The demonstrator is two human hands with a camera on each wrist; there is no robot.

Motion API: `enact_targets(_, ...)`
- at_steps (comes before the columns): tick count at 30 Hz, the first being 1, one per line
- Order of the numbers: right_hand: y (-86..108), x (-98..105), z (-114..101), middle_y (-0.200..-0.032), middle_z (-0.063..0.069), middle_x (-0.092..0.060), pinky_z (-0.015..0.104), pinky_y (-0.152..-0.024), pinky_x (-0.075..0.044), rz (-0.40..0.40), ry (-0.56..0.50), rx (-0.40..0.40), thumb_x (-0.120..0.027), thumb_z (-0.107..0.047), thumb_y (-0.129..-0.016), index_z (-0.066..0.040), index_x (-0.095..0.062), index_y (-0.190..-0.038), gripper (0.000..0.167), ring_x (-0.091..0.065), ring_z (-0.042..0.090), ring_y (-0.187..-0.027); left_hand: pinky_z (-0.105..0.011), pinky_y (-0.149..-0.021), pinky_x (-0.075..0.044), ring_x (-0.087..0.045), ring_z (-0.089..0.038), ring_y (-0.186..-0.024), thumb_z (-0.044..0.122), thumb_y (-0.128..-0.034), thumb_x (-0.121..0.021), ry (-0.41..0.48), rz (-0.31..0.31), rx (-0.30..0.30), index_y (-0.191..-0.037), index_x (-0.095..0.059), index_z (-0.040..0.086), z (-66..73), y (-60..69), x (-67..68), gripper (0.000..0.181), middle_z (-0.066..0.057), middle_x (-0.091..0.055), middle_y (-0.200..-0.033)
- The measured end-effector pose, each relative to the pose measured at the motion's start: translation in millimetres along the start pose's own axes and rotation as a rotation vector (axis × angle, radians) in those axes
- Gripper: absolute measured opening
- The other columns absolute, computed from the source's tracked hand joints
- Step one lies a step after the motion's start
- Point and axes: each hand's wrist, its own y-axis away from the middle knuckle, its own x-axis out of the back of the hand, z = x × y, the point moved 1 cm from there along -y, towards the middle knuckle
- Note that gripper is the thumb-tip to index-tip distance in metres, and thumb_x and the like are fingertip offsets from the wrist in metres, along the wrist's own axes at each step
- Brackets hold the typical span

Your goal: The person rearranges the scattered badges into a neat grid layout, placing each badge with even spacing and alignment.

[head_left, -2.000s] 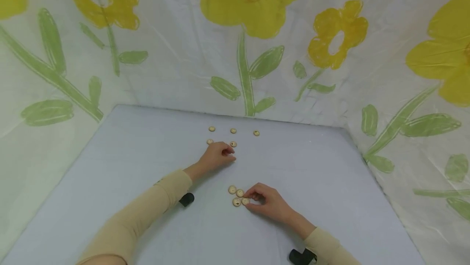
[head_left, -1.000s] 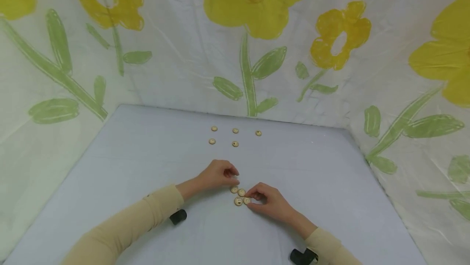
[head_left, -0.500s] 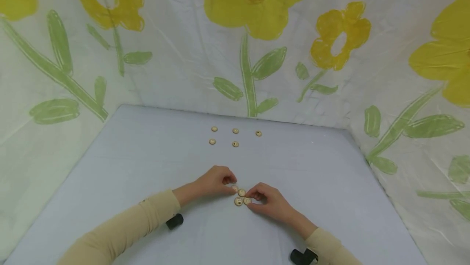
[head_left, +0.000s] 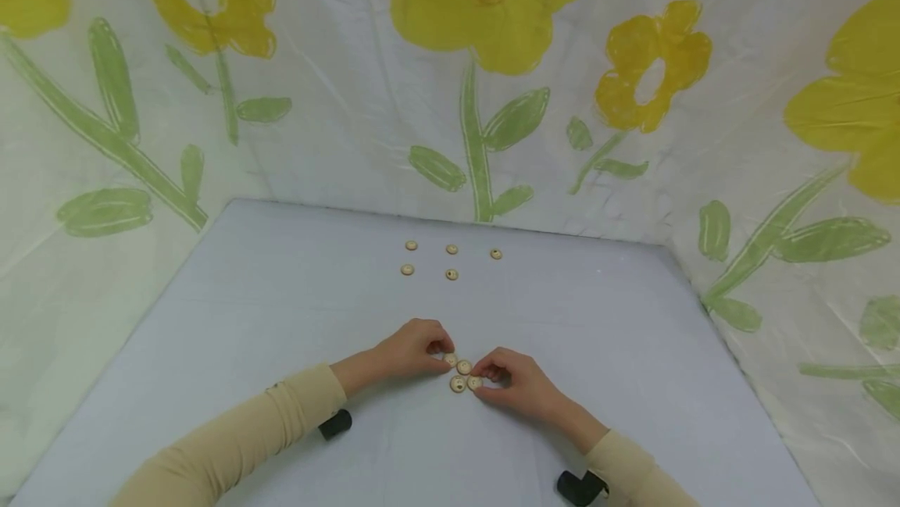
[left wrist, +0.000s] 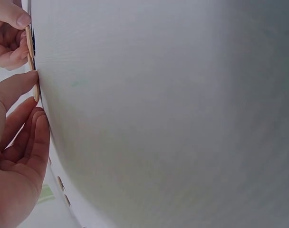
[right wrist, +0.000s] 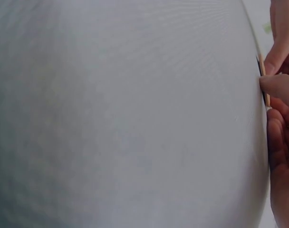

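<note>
In the head view several small round wooden discs with dark face-like marks form a tight cluster on the table. My left hand [head_left: 415, 347] pinches the upper-left disc [head_left: 451, 360] by its edges, between thumb and fingers. From the other side, my right hand [head_left: 519, 387] holds the lower-right disc [head_left: 475, 383] the same way. Between them lie an upper disc [head_left: 464, 367] and a lower disc [head_left: 458, 384], with no fingers on either. The left wrist view shows the left hand's disc [left wrist: 36, 92] edge-on, flat on the tabletop; the right wrist view shows the right hand's disc [right wrist: 267, 99].
Farther back, more discs sit apart in two loose rows: a back-row disc [head_left: 452, 249], a right one [head_left: 496, 254] and a nearer one [head_left: 451, 274] among them. Flower-painted white sheeting [head_left: 316, 140] rises behind the pale table [head_left: 281, 312].
My left hand has come back from near the far discs to the cluster and taken hold of its upper-left disc. The right hand has stayed on its disc.
</note>
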Motion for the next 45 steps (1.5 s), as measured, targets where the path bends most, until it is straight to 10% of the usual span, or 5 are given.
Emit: enact_targets(45, -15.8, 20, 14, -0.090, -0.014, -0.063, 0.025, -0.071, -0.050, -0.089, 0.048, -0.053, -0.077, -0.023, -0.085, -0.024, -0.068, -0.099, 0.017, -0.058, 0.007, -0.080, -0.025, -0.073, -0.047, -0.055, -0.009, -0.079, 0.015, -0.0831, -0.076, -0.039, 0.026, 0.020, -0.093, -0.072, 0.008, -4.2, 0.9, -5.2, 0.013, 0.004, -0.063, -0.085)
